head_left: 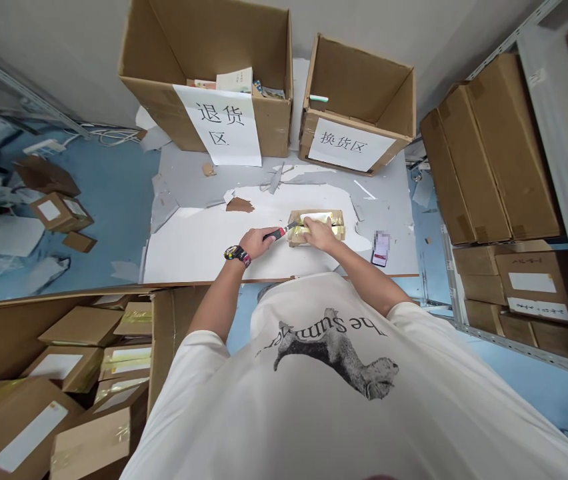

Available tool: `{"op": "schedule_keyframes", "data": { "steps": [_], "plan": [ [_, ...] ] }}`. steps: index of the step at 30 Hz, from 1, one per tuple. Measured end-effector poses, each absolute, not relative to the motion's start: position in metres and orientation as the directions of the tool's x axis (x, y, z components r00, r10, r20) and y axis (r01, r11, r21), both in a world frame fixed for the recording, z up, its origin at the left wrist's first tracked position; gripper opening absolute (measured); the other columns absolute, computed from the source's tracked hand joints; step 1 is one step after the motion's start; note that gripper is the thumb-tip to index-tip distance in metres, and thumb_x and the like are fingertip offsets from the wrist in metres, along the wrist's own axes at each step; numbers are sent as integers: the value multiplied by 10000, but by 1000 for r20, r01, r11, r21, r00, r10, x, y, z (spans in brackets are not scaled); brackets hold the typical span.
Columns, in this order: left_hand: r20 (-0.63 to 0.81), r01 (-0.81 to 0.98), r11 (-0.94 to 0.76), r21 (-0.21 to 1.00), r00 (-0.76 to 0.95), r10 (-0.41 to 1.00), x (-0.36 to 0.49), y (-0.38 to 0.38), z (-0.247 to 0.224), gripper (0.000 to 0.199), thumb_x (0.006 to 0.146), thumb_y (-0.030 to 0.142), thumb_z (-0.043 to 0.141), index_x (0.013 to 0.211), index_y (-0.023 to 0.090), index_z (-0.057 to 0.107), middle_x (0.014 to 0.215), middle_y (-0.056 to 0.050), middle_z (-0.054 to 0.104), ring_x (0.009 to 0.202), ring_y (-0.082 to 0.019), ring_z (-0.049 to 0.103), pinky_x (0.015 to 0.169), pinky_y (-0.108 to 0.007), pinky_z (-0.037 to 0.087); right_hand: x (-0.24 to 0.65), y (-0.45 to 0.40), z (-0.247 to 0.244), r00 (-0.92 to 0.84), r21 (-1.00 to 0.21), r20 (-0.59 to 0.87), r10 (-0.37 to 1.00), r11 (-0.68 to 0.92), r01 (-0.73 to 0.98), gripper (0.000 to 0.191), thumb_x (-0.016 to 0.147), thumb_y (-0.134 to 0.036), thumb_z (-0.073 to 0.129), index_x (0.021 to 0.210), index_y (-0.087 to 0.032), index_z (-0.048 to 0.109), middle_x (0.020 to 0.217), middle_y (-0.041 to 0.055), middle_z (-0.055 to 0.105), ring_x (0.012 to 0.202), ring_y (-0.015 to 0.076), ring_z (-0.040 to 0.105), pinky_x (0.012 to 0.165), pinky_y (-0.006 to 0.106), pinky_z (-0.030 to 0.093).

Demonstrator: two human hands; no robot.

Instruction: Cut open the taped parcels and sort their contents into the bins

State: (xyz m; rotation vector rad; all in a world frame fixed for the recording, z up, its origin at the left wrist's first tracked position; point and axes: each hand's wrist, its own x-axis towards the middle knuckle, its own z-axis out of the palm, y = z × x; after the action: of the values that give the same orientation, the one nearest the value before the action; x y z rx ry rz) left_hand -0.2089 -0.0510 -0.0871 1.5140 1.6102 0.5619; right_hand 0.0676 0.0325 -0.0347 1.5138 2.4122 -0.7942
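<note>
White worktop (189, 247) — parcel (338, 223) under right grip (320, 235)

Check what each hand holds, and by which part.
The left hand grips a utility knife by its red-and-black handle; the right hand presses on a taped carton.

Bright, even indoor light leaves only soft, faint shadows around the right hand (321, 235) and no hard glare on the white counter (204, 247). Wide-angle distortion bends the metal shelving (514, 40) at the edges, and a pixelated patch (382, 242) blurs one spot.
</note>
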Motion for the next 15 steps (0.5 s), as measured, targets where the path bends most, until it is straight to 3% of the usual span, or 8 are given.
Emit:
{"op": "schedule_keyframes", "data": {
  "steps": [4, 11, 15],
  "plan": [
    [-318, 459, 219, 861, 151, 936, -221, -55, -89, 456, 945, 430, 832, 1365, 288, 936, 962, -28, 891, 584, -217, 726, 834, -377, 658, 69, 31, -36, -459, -335, -423, 781, 336, 880, 243, 1027, -266, 604, 1258, -260, 679, 1231, 148, 844, 1295, 417, 748, 1386, 794, 281],
    [-313, 472, 222, 853, 123, 942, -212, -49, -84, 467, 941, 367, 816, 1385, 283, 933, 793, -13, 829, 606, -230, 737, 864, -374, 647, 73, 38, -36, -488, -368, -444, 751, 343, 864, 186, 1013, -296, 582, 1175, -261, 664, 1195, 139, 824, 1233, 397, 730, 1400, 773, 263],
    [-343, 469, 223, 855, 189, 920, -213, -48, -81, 471, 916, 347, 829, 1371, 297, 940, 714, 7, 784, 579, -223, 720, 833, -358, 632, 77, 40, -37, -530, -394, -428, 732, 376, 839, 142, 950, -320, 609, 1072, -267, 659, 1088, 83, 799, 1128, 348, 704, 1397, 733, 278]
  ]
}}
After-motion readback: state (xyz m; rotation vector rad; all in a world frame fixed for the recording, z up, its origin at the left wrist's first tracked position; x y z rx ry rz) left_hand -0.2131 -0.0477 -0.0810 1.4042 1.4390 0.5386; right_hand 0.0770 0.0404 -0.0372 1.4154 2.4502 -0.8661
